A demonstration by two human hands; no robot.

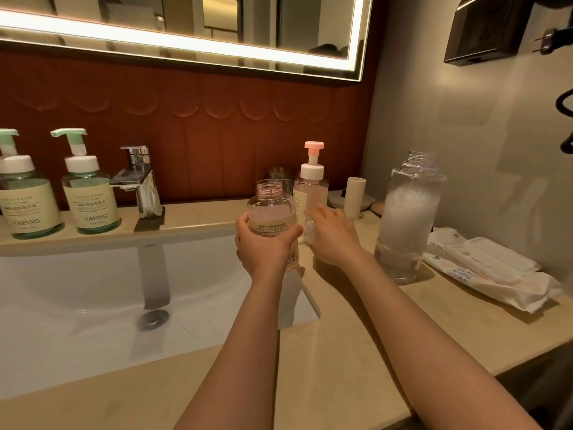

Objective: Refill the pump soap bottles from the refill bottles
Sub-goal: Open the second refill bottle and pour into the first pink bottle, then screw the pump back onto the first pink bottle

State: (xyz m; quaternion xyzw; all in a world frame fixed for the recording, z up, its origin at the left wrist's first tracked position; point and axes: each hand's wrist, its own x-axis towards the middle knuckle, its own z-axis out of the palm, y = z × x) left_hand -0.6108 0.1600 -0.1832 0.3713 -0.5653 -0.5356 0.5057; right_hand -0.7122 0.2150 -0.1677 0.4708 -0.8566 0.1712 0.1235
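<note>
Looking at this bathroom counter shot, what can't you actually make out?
Head view: the white piece at the right hand is mostly covered by that hand; whether it is gripped is unclear.
Head view: print on the open pink bottle is too small, and partly under the left hand.
Head view: the leftmost green pump bottle is cut off by the left edge.

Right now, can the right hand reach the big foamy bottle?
Probably yes. The big foamy bottle stands just beside the right hand with bare counter between, but that hand holds a small white piece it would need to put down.
</note>
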